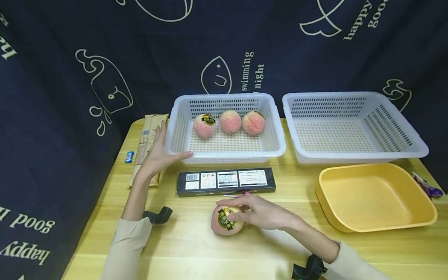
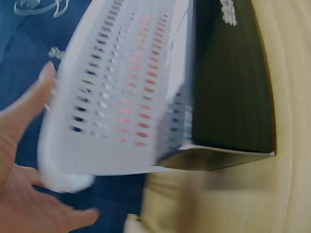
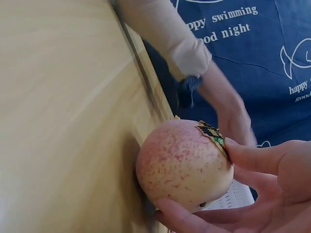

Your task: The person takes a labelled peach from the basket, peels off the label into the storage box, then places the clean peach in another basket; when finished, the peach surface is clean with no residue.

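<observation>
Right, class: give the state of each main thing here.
Front peach: stickered, held
Right hand: pinching that peach
Left white basket: upright, holding three peaches
Left hand: fingers spread, at that basket's edge
Right white basket: upright, uncovered
Yellow tub: upright, uncovered
Black box: lying flat
Brown packet: lying flat

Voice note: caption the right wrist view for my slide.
Right hand grips a pink-and-cream peach bearing a dark sticker, wood-grain tabletop alongside.

Yellow basin (image 1: 377,197), black box (image 1: 226,182), small blue packet (image 1: 129,157), printed curtain (image 1: 187,48)
</observation>
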Demonstrator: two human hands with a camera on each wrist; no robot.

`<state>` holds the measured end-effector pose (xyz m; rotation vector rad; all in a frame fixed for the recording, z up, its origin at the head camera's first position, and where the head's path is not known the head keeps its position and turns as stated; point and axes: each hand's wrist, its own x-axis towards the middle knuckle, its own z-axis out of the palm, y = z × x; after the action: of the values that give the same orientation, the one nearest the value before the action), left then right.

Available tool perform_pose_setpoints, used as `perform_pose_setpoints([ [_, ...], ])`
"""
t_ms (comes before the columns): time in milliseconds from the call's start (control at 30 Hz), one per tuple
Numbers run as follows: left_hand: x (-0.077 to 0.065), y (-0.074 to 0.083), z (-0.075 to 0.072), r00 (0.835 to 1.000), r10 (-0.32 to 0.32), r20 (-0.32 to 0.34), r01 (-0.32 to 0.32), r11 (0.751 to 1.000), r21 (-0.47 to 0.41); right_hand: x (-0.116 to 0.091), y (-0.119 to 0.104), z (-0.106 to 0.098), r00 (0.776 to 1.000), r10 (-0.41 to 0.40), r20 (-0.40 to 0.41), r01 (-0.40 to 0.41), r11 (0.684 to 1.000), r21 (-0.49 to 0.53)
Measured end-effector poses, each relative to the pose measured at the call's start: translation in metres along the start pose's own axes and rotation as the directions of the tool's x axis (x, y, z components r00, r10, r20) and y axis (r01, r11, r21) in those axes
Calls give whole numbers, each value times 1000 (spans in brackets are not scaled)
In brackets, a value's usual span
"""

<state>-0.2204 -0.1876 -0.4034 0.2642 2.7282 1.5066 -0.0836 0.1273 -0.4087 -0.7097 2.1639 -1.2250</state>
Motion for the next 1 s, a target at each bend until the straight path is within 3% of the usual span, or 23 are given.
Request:
perform_pose_setpoints([
  [100, -30, 22, -3, 992, 115, -58, -110, 991, 83, -3, 1, 1, 999, 5, -51, -4, 1000, 5],
  [167, -56, 38, 2, 977, 213, -9, -213, 976, 42, -5, 2, 2, 996, 13, -85, -10, 999, 34],
  [233, -83, 48, 14, 951, 294, 100, -292, 956, -29, -6, 3, 4, 993, 22, -120, -13, 997, 73],
  [300, -107, 50, 31, 916, 328, 232, -316, 945, -88, -7, 5, 5, 988, 30, -150, -13, 994, 111],
  [367, -124, 47, 49, 883, 322, 341, -296, 947, -127, -9, 7, 5, 984, 37, -173, -11, 989, 146],
  [433, -135, 42, 66, 871, 286, 399, -243, 958, -155, -10, 10, 6, 982, 47, -184, -16, 986, 167],
  [567, -144, 30, 88, 883, 211, 420, -115, 964, -241, -13, 15, 7, 984, 63, -166, -29, 979, 201],
  [733, -145, 21, 100, 899, 193, 393, -80, 955, -285, -15, 18, 9, 983, 45, -178, -13, 984, 176],
  [900, -144, 17, 104, 902, 198, 384, -72, 945, -318, -21, 17, 13, 939, -11, -344, 5, 1000, -19],
  [1000, -144, 16, 105, 905, 194, 379, -69, 945, -320, -23, 17, 18, 903, -68, -424, 47, 997, -60],
])
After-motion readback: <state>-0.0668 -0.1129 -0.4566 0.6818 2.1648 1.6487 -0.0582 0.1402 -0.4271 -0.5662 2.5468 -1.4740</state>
